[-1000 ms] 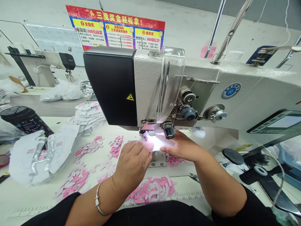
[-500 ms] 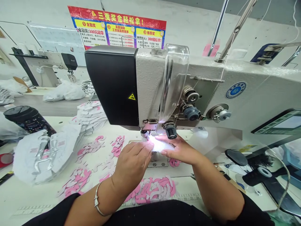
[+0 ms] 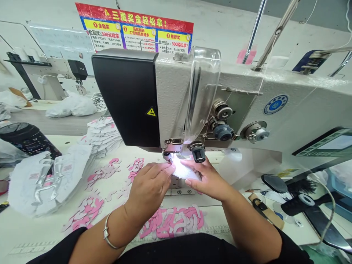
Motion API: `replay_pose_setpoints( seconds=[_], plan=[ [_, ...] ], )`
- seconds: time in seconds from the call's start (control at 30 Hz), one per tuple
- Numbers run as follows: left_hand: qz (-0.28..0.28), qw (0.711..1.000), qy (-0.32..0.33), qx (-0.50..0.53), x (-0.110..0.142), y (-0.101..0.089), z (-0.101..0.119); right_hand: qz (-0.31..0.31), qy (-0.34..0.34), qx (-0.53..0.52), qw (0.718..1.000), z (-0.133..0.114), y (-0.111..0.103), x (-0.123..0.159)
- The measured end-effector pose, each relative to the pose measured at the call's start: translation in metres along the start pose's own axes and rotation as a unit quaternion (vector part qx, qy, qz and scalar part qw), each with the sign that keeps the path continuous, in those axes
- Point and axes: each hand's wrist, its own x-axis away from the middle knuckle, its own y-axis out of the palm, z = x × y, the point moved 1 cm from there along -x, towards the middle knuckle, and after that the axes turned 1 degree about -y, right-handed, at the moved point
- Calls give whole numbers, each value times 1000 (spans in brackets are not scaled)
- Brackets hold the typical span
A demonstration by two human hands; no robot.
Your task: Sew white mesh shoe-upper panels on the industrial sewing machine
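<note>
A white mesh fabric piece [image 3: 187, 171] lies under the lit needle area, beside the presser foot [image 3: 167, 156] of a white industrial sewing machine [image 3: 209, 95]. My left hand [image 3: 148, 187] presses the fabric's left side with its fingertips. My right hand [image 3: 206, 176] holds the right side, fingers spread over the mesh. The fabric's edge under the foot is hidden by my fingers and the glare. Loose pink-and-white cut pieces [image 3: 172, 222] lie on the table just below my hands.
A stack of cut pieces [image 3: 103, 137] and white pieces with silver print [image 3: 48, 179] lie at the left, near a black bottle [image 3: 27, 139]. Machine's control screen [image 3: 324, 145] juts out right. Another sewing machine [image 3: 52, 73] stands behind, by white plastic bags [image 3: 71, 106].
My right hand has moved left and now lies on the mesh fabric, which sits closer to the presser foot. My left hand has shifted slightly toward the needle.
</note>
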Motion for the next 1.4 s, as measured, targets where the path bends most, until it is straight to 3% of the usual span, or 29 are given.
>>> replay_pose_setpoints(
  seconds=[0.2,0.5,0.87,1.07,1.13,1.17,1.3,1.33,1.4],
  plan=[
    [8,1000,6,22,1,1,-7,31,26,47,998,-15,6,11],
    [9,999,-17,42,3,4,-14,15,86,54,995,-27,11,13],
    [-19,988,-123,95,2,15,-21,32,112,72,991,-26,17,7],
    [-40,964,-193,177,-2,9,-21,52,83,99,990,-25,17,8],
    [-49,929,-259,261,-5,7,-23,53,74,119,989,-24,16,7],
    [-45,898,-302,319,-7,8,-24,53,70,129,988,-24,15,6],
    [34,713,-469,520,-19,17,-31,51,60,162,984,-26,12,1],
    [38,679,-491,545,-23,20,-33,49,62,167,983,-27,11,0],
    [15,636,-508,580,-30,23,-35,44,66,175,981,-29,8,-2]
  ],
)
